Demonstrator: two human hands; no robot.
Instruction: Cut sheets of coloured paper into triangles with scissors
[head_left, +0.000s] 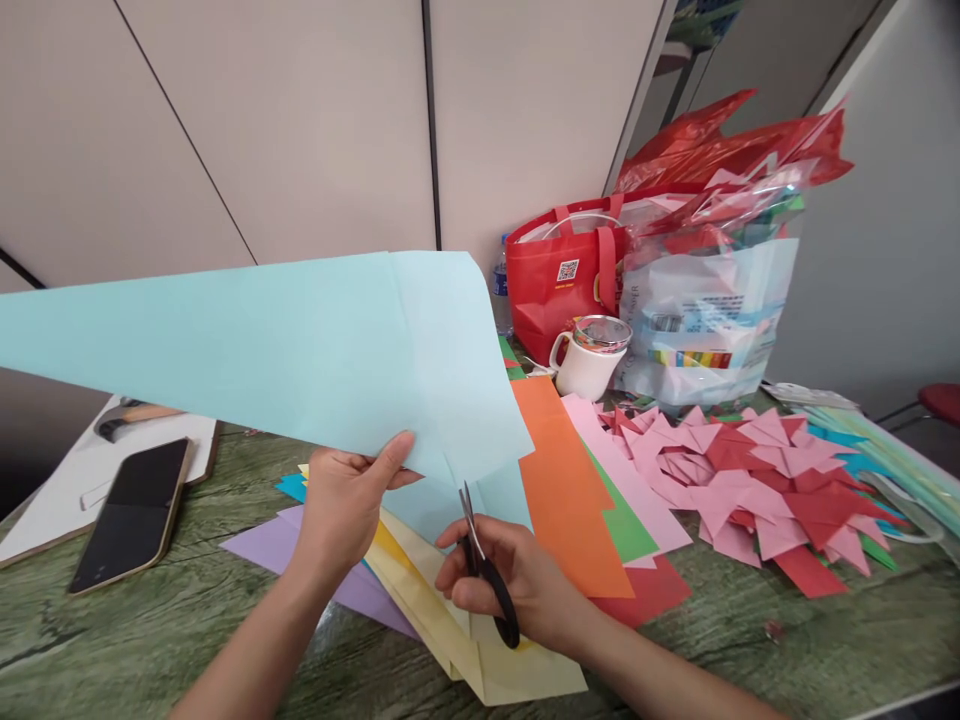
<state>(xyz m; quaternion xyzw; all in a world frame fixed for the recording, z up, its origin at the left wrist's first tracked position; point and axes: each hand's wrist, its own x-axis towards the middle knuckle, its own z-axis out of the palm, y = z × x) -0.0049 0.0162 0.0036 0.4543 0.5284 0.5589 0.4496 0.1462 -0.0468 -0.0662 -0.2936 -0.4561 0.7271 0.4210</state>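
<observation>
Long light-blue paper (322, 350), seemingly folded or layered, is pinched along its lower edge by my left hand (345, 500), the thumb on top. It stretches out to the left edge of the view. In my right hand (517, 575) is a pair of black-handled scissors (495, 590), fingers around the handles. Their narrow tips point up at the paper's lower edge, close to a cut line there. Whether the blades touch the paper I cannot tell. Under both hands lie coloured sheets: cream paper (517, 670), purple paper (375, 600) and orange paper (570, 500).
A phone (135, 510) lies at left beside a white board (45, 490). Pink and red folded paper pieces (750, 480) are heaped at right. Behind stand a white mug (585, 370), a red bag (540, 290) and a filled plastic bag (705, 310). A pale panel wall backs the table.
</observation>
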